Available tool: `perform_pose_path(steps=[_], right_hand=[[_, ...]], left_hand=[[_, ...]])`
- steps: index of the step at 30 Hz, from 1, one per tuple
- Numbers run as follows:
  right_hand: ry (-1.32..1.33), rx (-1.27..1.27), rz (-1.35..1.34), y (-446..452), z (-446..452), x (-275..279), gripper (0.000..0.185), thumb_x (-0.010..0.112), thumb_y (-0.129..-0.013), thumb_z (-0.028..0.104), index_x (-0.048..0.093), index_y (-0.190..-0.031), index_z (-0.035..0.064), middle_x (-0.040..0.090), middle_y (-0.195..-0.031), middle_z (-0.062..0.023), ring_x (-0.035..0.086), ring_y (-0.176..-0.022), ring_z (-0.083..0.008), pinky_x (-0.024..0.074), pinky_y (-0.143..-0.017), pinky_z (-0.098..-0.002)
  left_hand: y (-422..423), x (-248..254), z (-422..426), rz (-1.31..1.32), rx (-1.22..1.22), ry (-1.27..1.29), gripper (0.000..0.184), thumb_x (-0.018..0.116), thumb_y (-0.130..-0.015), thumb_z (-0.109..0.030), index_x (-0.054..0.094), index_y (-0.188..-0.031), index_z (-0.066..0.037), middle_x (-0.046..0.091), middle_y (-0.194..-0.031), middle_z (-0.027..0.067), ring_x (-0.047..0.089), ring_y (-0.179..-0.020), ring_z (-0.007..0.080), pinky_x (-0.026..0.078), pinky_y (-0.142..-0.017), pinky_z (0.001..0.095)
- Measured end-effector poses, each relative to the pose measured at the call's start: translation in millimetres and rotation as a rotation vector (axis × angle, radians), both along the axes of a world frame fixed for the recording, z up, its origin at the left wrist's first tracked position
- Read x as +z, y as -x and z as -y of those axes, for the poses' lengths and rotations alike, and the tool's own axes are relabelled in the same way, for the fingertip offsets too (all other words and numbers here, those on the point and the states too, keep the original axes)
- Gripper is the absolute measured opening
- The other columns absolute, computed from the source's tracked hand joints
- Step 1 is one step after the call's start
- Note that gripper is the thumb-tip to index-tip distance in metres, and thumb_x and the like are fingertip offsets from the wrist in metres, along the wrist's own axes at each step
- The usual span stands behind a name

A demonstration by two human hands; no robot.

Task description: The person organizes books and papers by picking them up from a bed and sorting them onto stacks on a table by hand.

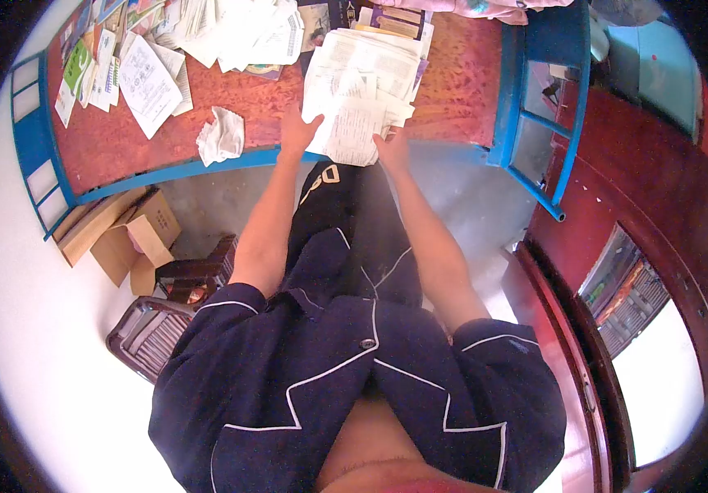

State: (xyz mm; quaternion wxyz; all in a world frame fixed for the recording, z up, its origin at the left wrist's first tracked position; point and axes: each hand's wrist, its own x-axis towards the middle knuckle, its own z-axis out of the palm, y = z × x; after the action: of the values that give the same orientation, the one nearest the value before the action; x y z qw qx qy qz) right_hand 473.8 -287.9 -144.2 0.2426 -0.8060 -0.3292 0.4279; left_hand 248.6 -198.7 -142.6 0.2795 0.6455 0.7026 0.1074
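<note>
Both hands [295, 133] [394, 149] holding papers [356, 123], red surface [457, 90]

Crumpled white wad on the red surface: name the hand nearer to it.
Left. Your left hand is just right of the wad, at the papers' left edge; your right hand is farther right, at their right edge.

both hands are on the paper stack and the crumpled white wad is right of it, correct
The side is wrong: the head view shows the crumpled white wad left of the paper stack. The left hand and right hand are on it, as you say.
</note>
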Motion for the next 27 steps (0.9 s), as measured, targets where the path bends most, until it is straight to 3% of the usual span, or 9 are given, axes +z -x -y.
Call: perform_pose_path(steps=[2, 5, 8, 11, 15, 17, 20, 24, 27], right_hand=[[-0.042, -0.025, -0.044, -1.6, 6.7, -19.3, 0.045, 0.074, -0.075, 0.024, 0.056, -0.106, -0.0037, 0.066, -0.099, -0.0209, 0.064, -0.093, -0.0289, 0.0496, -0.080, -0.0373], [-0.064, -0.037, -0.026, -2.8, 4.3, -24.5, 0.046, 0.074, -0.076, 0.026, 0.056, -0.106, -0.0044, 0.066, -0.097, -0.0209, 0.064, -0.092, -0.0286, 0.0493, -0.080, -0.0364], [0.162, 0.107, 0.007, -4.7, -10.4, 15.1, 0.047, 0.074, -0.077, 0.026, 0.056, -0.107, -0.0051, 0.066, -0.098, -0.0205, 0.064, -0.092, -0.0295, 0.0487, -0.080, -0.0371], [0.036, 0.059, -0.021, 0.3, -12.2, 26.8, 0.045, 0.074, -0.077, 0.025, 0.057, -0.107, -0.0050, 0.066, -0.097, -0.0192, 0.064, -0.092, -0.0310, 0.0483, -0.080, -0.0383], [-0.102, -0.029, -0.179, 9.1, -11.2, 37.1, 0.046, 0.069, -0.081, 0.018, 0.051, -0.117, -0.0043, 0.063, -0.109, -0.0186, 0.060, -0.103, -0.0306, 0.0449, -0.089, -0.0371], [-0.136, -0.064, -0.234, 7.0, -6.6, 28.2, 0.047, 0.067, -0.082, 0.015, 0.048, -0.121, -0.0043, 0.061, -0.114, -0.0187, 0.058, -0.107, -0.0299, 0.0433, -0.092, -0.0365], [-0.206, -0.059, -0.248, -1.5, 8.8, -3.0, 0.050, 0.064, -0.083, 0.008, 0.043, -0.126, -0.0046, 0.056, -0.121, -0.0188, 0.054, -0.112, -0.0277, 0.0399, -0.096, -0.0357], [-0.148, -0.062, -0.245, -9.4, 2.2, 59.1, 0.048, 0.063, -0.083, 0.006, 0.043, -0.125, -0.0053, 0.056, -0.119, -0.0183, 0.053, -0.111, -0.0261, 0.0398, -0.096, -0.0358], [-0.160, -0.024, -0.276, -13.9, 5.9, 93.5, 0.049, 0.063, -0.083, 0.007, 0.042, -0.125, -0.0048, 0.056, -0.118, -0.0181, 0.053, -0.111, -0.0263, 0.0399, -0.096, -0.0358]], left_hand=[[-2.5, 33.1, -15.0, 0.238, 0.057, 0.220, 0.053, 0.074, -0.074, -0.035, 0.057, -0.105, 0.005, 0.064, -0.096, 0.0232, 0.062, -0.090, 0.0361, 0.048, -0.078, 0.0442], [-1.7, 49.7, -22.6, 0.161, -0.072, 0.176, 0.048, 0.073, -0.075, -0.038, 0.061, -0.093, 0.005, 0.065, -0.085, 0.0219, 0.064, -0.081, 0.0359, 0.049, -0.073, 0.0438], [-0.1, 39.9, -18.1, 0.013, -0.164, 0.131, 0.049, 0.072, -0.075, -0.041, 0.061, -0.092, 0.004, 0.065, -0.087, 0.0223, 0.063, -0.081, 0.0367, 0.048, -0.072, 0.0436], [-17.9, 79.5, -18.0, -0.066, -0.127, 0.275, 0.052, 0.071, -0.076, -0.042, 0.061, -0.098, 0.004, 0.065, -0.086, 0.0221, 0.063, -0.081, 0.0375, 0.048, -0.071, 0.0439], [-14.5, 46.8, -3.7, 0.128, -0.123, 0.085, 0.050, 0.071, -0.076, -0.039, 0.063, -0.103, 0.002, 0.066, -0.089, 0.0213, 0.064, -0.083, 0.0363, 0.049, -0.073, 0.0430], [-5.8, 24.2, -3.1, 0.404, 0.011, 0.285, 0.046, 0.072, -0.077, -0.035, 0.065, -0.104, 0.001, 0.067, -0.098, 0.0211, 0.064, -0.088, 0.0334, 0.049, -0.078, 0.0412], [2.2, 32.8, -5.6, 0.331, -0.156, 0.396, 0.039, 0.069, -0.080, -0.028, 0.065, -0.105, 0.001, 0.066, -0.106, 0.0192, 0.064, -0.093, 0.0266, 0.049, -0.081, 0.0381], [10.2, 53.5, -5.0, 0.438, -0.160, 0.350, 0.032, 0.064, -0.085, -0.020, 0.064, -0.109, 0.001, 0.066, -0.106, 0.0165, 0.062, -0.094, 0.0215, 0.049, -0.080, 0.0363], [16.9, 102.6, -1.1, 0.552, -0.203, 0.454, 0.033, 0.060, -0.088, -0.014, 0.059, -0.118, -0.001, 0.065, -0.110, 0.0116, 0.061, -0.095, 0.0193, 0.049, -0.082, 0.0350]])
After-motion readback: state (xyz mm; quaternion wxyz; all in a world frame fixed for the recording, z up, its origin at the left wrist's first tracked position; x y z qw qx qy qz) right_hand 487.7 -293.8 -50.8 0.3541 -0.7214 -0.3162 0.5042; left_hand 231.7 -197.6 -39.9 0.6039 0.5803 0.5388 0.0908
